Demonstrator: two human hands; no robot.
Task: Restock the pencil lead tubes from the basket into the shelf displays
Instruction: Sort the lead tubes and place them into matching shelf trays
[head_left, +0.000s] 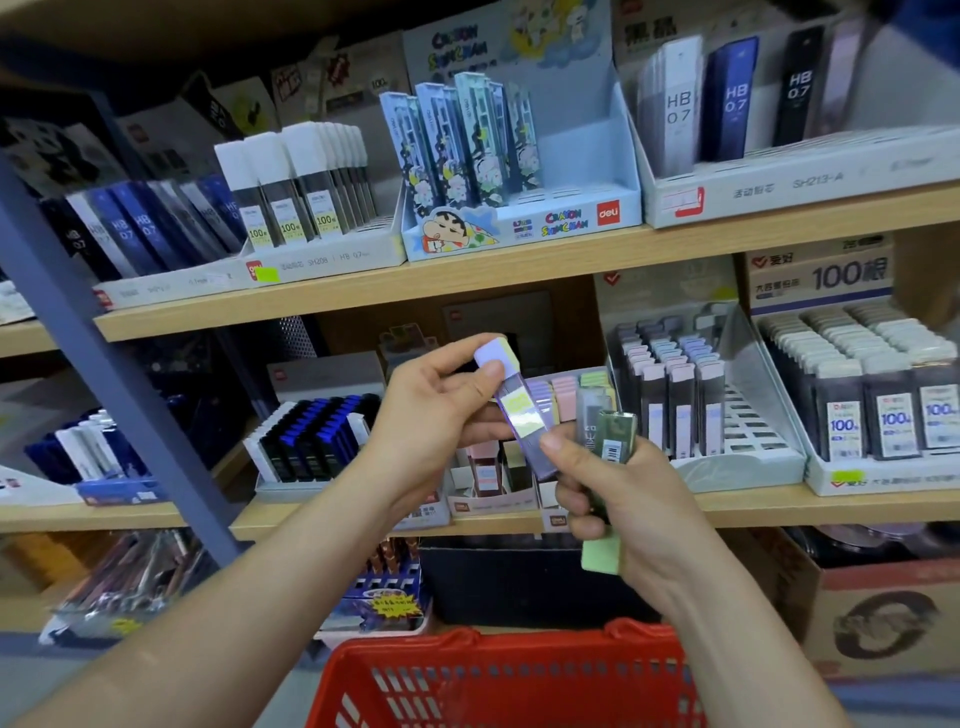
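Purple-capped lead tube (519, 415), centre of the frame, held slantwise in front of the middle shelf (753, 506). Head view.

The left hand (431, 415) pinches the tube's upper end, thumb on the cap and fingers curled behind. The right hand (628, 504), just below and to the right, has its fingers wrapped round a small bundle of green tubes (615, 436). These are held cap-down, and the right thumb tip touches the purple tube's lower end.

Directly behind the hands stand rows of pastel-capped tubes (566, 385) in purple, pink and green. The red basket (498, 670) sits at the bottom centre of the frame; its contents cannot be made out.

The step in hand appears to be separating the purple tube from the bundle for shelving. To do it well:

- Lift the right thumb away first, so that the left hand alone carries the tube.
- Turn the tube upright, cap on top.
- Lower it into the purple row, label facing forward, without knocking its neighbours.
- Keep the right hand firm on the bundle throughout, since a loosened grip would probably drop the green tubes.
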